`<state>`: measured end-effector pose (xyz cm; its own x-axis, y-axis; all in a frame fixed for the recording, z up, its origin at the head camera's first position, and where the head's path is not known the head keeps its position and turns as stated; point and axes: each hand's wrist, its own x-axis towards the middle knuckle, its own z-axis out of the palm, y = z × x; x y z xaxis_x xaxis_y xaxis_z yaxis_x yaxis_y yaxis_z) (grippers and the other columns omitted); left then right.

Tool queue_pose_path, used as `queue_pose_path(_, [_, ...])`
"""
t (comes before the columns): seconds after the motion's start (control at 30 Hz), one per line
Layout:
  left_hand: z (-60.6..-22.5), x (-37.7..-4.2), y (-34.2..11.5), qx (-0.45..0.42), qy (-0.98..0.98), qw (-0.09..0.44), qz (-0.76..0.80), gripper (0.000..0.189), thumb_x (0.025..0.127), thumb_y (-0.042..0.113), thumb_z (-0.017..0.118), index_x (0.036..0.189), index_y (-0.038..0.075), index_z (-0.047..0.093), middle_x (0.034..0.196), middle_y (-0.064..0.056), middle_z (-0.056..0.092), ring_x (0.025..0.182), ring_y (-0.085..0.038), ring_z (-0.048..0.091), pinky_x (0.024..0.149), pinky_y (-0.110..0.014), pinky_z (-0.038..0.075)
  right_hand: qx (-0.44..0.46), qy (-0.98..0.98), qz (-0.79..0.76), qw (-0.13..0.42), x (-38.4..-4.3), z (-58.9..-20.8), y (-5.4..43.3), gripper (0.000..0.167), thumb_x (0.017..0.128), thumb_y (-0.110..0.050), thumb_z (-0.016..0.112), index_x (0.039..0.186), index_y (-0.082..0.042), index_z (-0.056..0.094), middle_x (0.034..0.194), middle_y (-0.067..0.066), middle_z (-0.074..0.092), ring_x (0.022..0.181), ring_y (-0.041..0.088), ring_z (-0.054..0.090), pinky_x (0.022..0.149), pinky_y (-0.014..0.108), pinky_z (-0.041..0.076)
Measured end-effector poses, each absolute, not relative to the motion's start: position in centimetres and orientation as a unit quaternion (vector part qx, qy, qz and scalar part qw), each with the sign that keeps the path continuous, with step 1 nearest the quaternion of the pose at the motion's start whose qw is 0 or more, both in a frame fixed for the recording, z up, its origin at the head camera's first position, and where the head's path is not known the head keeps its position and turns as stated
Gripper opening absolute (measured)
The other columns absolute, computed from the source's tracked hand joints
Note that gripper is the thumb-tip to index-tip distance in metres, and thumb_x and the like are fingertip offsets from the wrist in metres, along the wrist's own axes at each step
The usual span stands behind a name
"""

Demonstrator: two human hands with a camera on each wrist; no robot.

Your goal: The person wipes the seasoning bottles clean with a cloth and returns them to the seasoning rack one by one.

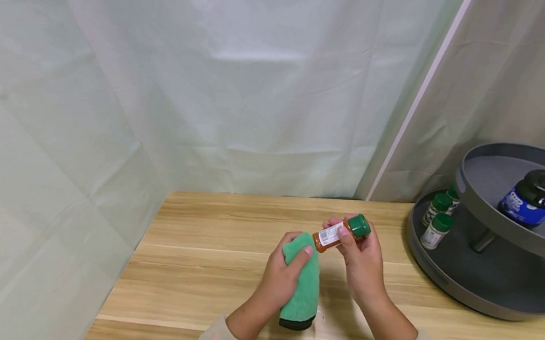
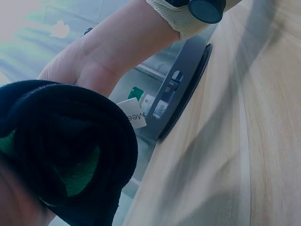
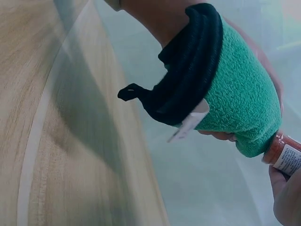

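My left hand (image 1: pixel 283 275) grips a rolled green towel (image 1: pixel 304 284) with a black edge, thumb across its front. In the right wrist view the towel (image 3: pixel 244 84) shows a black hem, a small hanging loop and a white tag (image 3: pixel 189 121). My right hand (image 1: pixel 363 260) holds a spice jar (image 1: pixel 330 236) by its sides, tilted, with its green cap to the upper right and reddish-brown contents behind a white label. The base of the jar (image 3: pixel 281 153) meets the towel's upper end. Seen from the left wrist, the rolled towel (image 2: pixel 70 146) hides the jar.
A dark grey two-tier turntable (image 1: pixel 484 292) stands at the right of the wooden table (image 1: pixel 202 273). Several green-capped spice jars (image 1: pixel 436 231) sit on its lower tier. On the upper tier is a dark bottle (image 1: pixel 530 202) with a blue label. Pale curtains (image 1: pixel 259 107) hang behind.
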<state>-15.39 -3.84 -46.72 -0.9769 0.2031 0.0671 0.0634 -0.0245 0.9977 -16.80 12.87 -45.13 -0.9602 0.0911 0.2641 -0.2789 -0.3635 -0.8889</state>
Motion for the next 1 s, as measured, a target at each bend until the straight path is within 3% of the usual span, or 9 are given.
queue_pose_path(0.5, [-46.6, -15.4, -3.9, 0.098, 0.691, 0.067, 0.713, 0.026, 0.106, 0.032, 0.052, 0.128, 0.018, 0.055, 0.092, -0.003, 0.062, 0.068, -0.009, 0.060, 0.061, -0.026, 0.054, 0.146, -0.549, 0.815, 0.114, -15.6, -44.0, 12.4, 0.027, 0.104, 0.001, 0.050, 0.129, -0.007, 0.048, 0.118, 0.002, 0.069, 0.113, 0.019, 0.071, 0.099, 0.030, 0.055])
queue_pose_path(0.8, [-46.8, -15.0, -3.6, 0.144, 0.719, 0.059, 0.677, 0.023, 0.104, 0.030, 0.057, 0.121, 0.016, 0.057, 0.095, -0.005, 0.061, 0.075, -0.011, 0.059, 0.066, -0.027, 0.055, 0.175, -0.539, 0.811, 0.142, -15.9, -43.9, 12.8, 0.026, 0.103, 0.004, 0.048, 0.129, -0.002, 0.046, 0.118, 0.005, 0.069, 0.113, 0.019, 0.070, 0.099, 0.031, 0.055])
queue_pose_path(1.0, [-46.7, -15.1, -3.6, 0.148, 0.731, 0.042, 0.665, 0.023, 0.103, 0.031, 0.058, 0.121, 0.017, 0.059, 0.106, -0.006, 0.060, 0.084, -0.013, 0.059, 0.073, -0.027, 0.055, 0.155, -0.541, 0.815, 0.139, -16.2, -44.3, 12.9, 0.027, 0.104, 0.001, 0.049, 0.128, -0.009, 0.048, 0.116, 0.003, 0.069, 0.110, 0.018, 0.071, 0.097, 0.031, 0.056])
